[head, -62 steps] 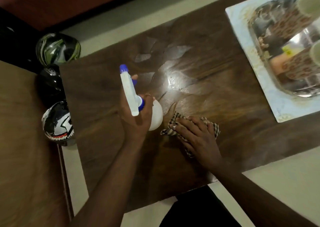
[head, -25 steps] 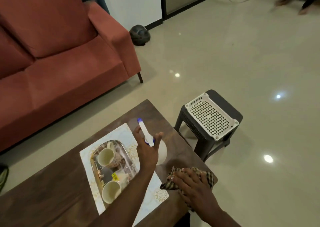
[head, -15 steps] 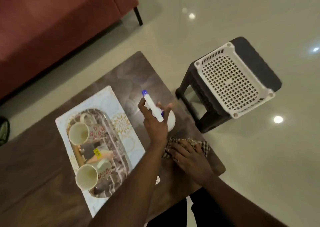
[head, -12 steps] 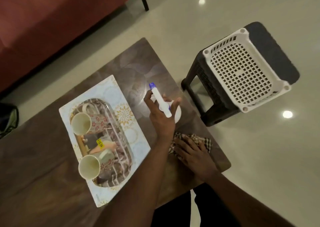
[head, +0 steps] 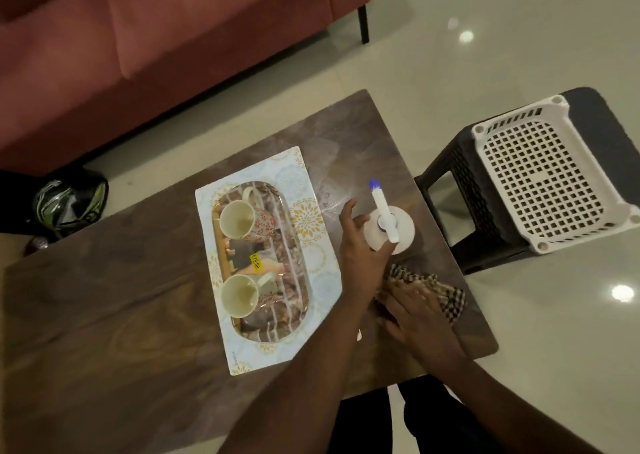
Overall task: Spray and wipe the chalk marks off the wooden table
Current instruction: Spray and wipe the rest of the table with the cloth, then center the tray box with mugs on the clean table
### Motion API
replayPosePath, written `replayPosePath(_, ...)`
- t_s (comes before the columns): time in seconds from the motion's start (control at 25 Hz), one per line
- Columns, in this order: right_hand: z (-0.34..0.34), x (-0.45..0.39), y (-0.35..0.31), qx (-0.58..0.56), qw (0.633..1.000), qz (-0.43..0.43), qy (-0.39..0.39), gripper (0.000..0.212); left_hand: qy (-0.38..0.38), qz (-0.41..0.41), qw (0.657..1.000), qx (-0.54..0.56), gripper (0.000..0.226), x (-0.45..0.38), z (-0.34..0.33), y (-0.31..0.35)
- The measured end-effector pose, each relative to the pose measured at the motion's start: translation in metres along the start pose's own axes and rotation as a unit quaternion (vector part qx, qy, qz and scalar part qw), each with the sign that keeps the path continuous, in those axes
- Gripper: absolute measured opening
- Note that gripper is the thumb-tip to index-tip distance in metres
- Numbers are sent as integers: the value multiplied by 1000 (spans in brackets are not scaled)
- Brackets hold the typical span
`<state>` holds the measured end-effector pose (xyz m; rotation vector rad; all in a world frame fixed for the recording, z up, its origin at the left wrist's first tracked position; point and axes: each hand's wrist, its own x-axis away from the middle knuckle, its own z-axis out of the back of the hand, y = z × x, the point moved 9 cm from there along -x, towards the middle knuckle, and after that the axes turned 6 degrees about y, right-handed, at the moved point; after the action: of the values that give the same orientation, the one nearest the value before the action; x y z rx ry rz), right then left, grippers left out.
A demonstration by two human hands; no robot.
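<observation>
The white spray bottle (head: 401,226) with a blue nozzle tip stands upright on the wooden table (head: 104,297) near its right end. My left hand (head: 358,245) is against the bottle's left side, its fingers spread and only lightly touching it. My right hand (head: 415,310) lies flat on the brown checked cloth (head: 452,301), pressing it to the table close to the near right corner. Faint whitish smears (head: 330,194) show on the wood just beyond my left hand.
A pale patterned placemat (head: 308,221) carries a shiny tray (head: 291,280) with two cups left of my hands. A dark stool (head: 446,183) topped by a white perforated basket (head: 540,176) stands right of the table. A red sofa (head: 156,38) is beyond, a helmet (head: 69,204) on the floor.
The view has settled over the table's right end. The bottle, gripped and raised before, now stands on the table with my left hand's fingers loosened. My right hand stays on the cloth.
</observation>
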<state>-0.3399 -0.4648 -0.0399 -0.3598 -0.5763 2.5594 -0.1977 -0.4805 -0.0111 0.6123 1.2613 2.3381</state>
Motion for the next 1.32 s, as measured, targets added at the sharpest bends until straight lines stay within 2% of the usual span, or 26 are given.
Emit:
replayPosePath(0.16, 6, -37, -51, -8, 999, 27, 25, 41, 48, -1, 999, 0, 67, 7, 85, -16)
replayPosePath(0.36, -19, -81, -116, -5, 999, 35, 36, 45, 109, -30, 993, -35, 56, -3, 181, -43)
replayPosePath(0.52, -55, -95, -122, -28, 996, -80, 28, 49, 100, 2, 995, -4, 48, -20, 256, -118)
replayPosePath(0.64, -81, -91, -117, -63, 982, -175, 30, 59, 98, 84, 992, -13, 43, -31, 291, -187)
replayPosePath(0.72, -110, -96, -127, -87, 975, -205, -2, 54, 80, 146, 985, -33, 42, -36, 297, -228)
replayPosePath(0.8, -137, -99, -135, -112, 966, -232, -24, 37, 59, 196, 978, -33, 44, -38, 292, -257)
replayPosePath(0.92, -148, -98, -128, -146, 950, -277, 2, 26, 63, 220, 972, -44, 49, -44, 291, -274)
replayPosePath(0.96, -145, -93, -125, -153, 947, -284, 15, 28, 67, 232, 969, -47, 51, -49, 292, -277)
replayPosePath(1.12, -150, -27, -124, -150, 920, -359, 41, 65, 72, 316, 946, 10, 58, -69, 293, -291)
replayPosePath(1.24, -172, -5, -131, -109, 931, -348, 6, 86, 38, 316, 948, 23, 28, -85, 295, -288)
replayPosePath(1.32, -180, -8, -125, -95, 933, -348, -1, 83, 8, 296, 955, 19, 23, -94, 293, -287)
